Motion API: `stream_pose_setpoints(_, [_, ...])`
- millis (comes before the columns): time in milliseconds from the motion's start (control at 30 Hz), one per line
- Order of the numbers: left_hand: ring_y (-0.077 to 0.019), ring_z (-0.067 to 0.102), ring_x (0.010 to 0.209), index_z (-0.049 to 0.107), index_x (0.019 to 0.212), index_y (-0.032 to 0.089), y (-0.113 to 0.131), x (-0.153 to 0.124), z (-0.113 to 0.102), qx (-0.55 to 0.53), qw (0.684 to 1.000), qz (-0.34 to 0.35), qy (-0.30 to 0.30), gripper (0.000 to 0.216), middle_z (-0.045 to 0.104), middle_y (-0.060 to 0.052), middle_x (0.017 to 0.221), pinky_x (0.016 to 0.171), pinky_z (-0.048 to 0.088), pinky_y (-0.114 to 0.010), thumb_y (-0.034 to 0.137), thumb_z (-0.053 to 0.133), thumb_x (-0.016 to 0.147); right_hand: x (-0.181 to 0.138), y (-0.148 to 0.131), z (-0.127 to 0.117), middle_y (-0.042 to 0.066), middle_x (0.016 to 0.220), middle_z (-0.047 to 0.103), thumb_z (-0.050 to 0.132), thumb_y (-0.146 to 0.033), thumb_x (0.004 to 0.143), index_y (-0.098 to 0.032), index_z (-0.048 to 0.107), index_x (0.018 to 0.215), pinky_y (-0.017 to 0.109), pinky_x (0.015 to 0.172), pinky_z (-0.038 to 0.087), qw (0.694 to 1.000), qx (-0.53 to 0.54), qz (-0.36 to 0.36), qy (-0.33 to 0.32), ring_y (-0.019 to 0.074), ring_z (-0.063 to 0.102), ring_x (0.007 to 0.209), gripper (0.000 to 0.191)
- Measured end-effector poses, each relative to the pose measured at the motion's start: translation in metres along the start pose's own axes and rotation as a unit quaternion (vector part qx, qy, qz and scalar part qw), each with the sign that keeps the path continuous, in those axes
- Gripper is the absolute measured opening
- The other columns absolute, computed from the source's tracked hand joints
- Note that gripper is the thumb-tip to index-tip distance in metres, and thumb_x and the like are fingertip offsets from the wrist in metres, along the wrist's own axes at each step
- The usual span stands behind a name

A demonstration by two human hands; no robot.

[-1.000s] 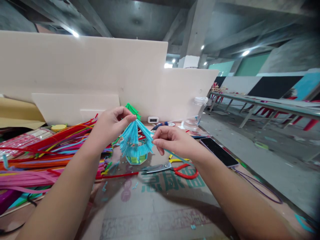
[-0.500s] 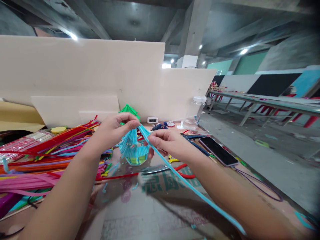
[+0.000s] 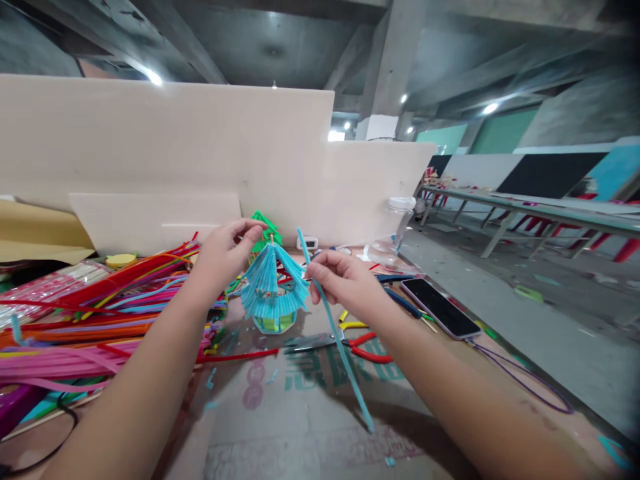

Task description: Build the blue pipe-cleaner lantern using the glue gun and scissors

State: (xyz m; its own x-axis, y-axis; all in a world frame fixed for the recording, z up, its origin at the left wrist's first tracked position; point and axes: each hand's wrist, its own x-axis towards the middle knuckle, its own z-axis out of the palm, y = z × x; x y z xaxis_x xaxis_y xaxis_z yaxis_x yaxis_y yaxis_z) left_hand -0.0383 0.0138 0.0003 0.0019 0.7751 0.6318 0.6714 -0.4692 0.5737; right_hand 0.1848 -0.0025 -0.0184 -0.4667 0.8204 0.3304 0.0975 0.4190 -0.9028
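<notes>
Red-handled scissors, dark phone, colourful pipe-cleaner pile, clear jar.

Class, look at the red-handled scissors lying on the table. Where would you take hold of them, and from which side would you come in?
Probably by the red handle loops, coming down from above on the right side. The scissors lie flat, with the blades pointing left, away from that side. The right hand, pinching a blue pipe cleaner, is the nearer one.
</notes>
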Motion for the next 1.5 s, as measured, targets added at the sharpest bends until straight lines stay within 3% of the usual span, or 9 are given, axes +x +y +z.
stream_pose_setpoints(167, [-0.0199, 0.062, 0.085, 0.066, 0.11, 0.017, -0.014, 0.004, 0.007, 0.038, 0.998, 0.023, -0.035, 0.043, 0.07, -0.006, 0.094, 0.075, 0.046, -0.029, 0.047, 0.043, 0.089, 0.001, 0.019, 0.021, -0.005, 0.052, 0.055, 0.052, -0.038, 0.089, -0.019, 0.053, 0.078, 0.02, 0.049, 0.039, 1.0, -0.023, -0.008, -0.014, 0.0091, 0.053, 0.048, 0.022])
stream_pose_setpoints(333, [-0.0222, 0.058, 0.107, 0.065, 0.112, 0.014, -0.024, 0.008, 0.014, 0.025, 0.996, 0.052, -0.066, 0.046, 0.066, -0.01, 0.113, 0.093, 0.043, -0.034, 0.045, 0.039, 0.091, 0.007, 0.035, 0.023, -0.004, 0.05, 0.059, 0.051, -0.04, 0.089, -0.02, 0.055, 0.08, 0.019, 0.042, 0.032, 0.996, -0.077, 0.038, -0.009, 0.0091, 0.048, 0.041, 0.023])
stream_pose_setpoints(800, [-0.0218, 0.064, 0.093, 0.067, 0.101, 0.016, -0.001, 0.0, 0.008, 0.005, 0.993, 0.024, -0.114, 0.035, 0.07, -0.008, 0.102, 0.082, 0.047, -0.032, 0.042, 0.048, 0.087, 0.006, 0.038, 0.02, -0.002, 0.057, 0.057, 0.051, -0.037, 0.088, -0.019, 0.056, 0.072, 0.021, 0.048, 0.037, 0.989, -0.144, -0.001, 0.026, 0.0109, 0.055, 0.05, 0.025])
stream_pose_setpoints(1500, [-0.0214, 0.063, 0.095, 0.067, 0.1, 0.017, 0.002, -0.001, 0.008, 0.017, 0.993, 0.036, -0.115, 0.032, 0.07, -0.006, 0.102, 0.084, 0.046, -0.031, 0.039, 0.048, 0.088, 0.004, 0.032, 0.027, -0.003, 0.047, 0.058, 0.05, -0.036, 0.088, -0.018, 0.057, 0.074, 0.018, 0.041, 0.033, 0.986, -0.155, 0.053, 0.021, 0.0078, 0.049, 0.039, 0.024])
